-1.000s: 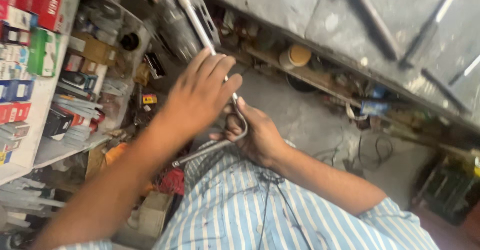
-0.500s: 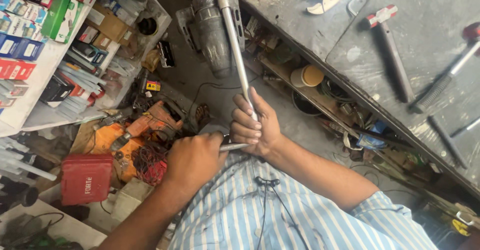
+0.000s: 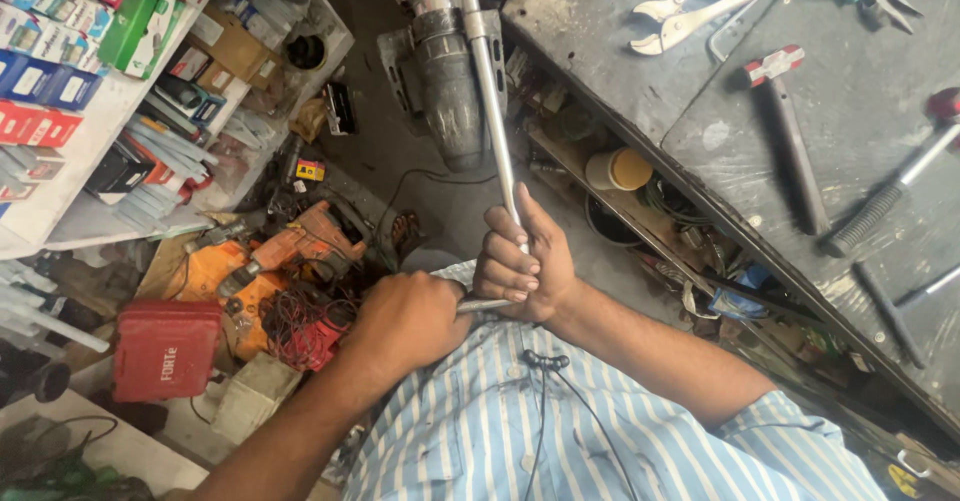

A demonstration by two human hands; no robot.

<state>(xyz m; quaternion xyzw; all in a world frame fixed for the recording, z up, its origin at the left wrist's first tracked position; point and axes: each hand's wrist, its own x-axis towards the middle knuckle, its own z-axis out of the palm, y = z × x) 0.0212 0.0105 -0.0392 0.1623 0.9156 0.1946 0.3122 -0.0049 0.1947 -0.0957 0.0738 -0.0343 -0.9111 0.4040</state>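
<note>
Low in the frame's centre, my left hand (image 3: 408,319) wraps its fingers tight round the short bent end of a metal rod (image 3: 497,141). Just above, my right hand (image 3: 522,261) grips the long shaft, fingers curled shut. The rod runs up to the grey power tool (image 3: 447,86) at top centre.

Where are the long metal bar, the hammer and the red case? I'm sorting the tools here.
long metal bar (image 3: 493,111), head view, mid shaft above the hands.
hammer (image 3: 790,141), head view, on its handle.
red case (image 3: 165,349), head view, centre of its lid.
</note>
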